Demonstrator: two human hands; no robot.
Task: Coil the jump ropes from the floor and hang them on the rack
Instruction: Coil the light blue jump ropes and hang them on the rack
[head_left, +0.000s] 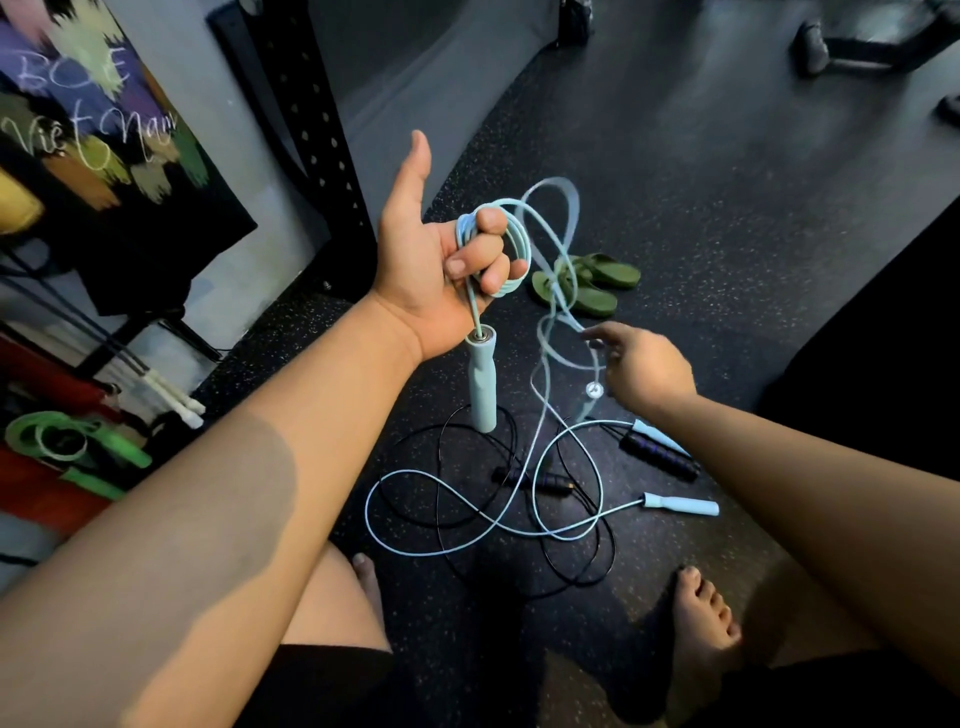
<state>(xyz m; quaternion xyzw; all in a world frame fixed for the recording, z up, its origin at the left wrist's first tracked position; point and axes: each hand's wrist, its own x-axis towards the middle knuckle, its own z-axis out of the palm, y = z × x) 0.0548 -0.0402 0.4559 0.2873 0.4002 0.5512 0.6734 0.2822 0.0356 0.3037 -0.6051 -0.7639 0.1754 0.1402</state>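
My left hand (441, 260) is raised, thumb up, its fingers curled round several coils of the light blue jump rope (511, 244). One blue handle (482, 382) hangs below that hand. My right hand (641, 366) is lower and to the right, pinching the loose blue cord. The rest of the blue rope trails in loops on the floor to its other handle (680, 504). A black jump rope (467, 499) lies tangled under it, with a black and purple handle (660, 454).
A black perforated rack upright (306, 130) stands at the left. Green sandals (587, 283) lie on the dark speckled floor (727, 208). A green rope (78, 447) and white handles (174, 397) hang at the far left. My bare feet (704, 618) are below.
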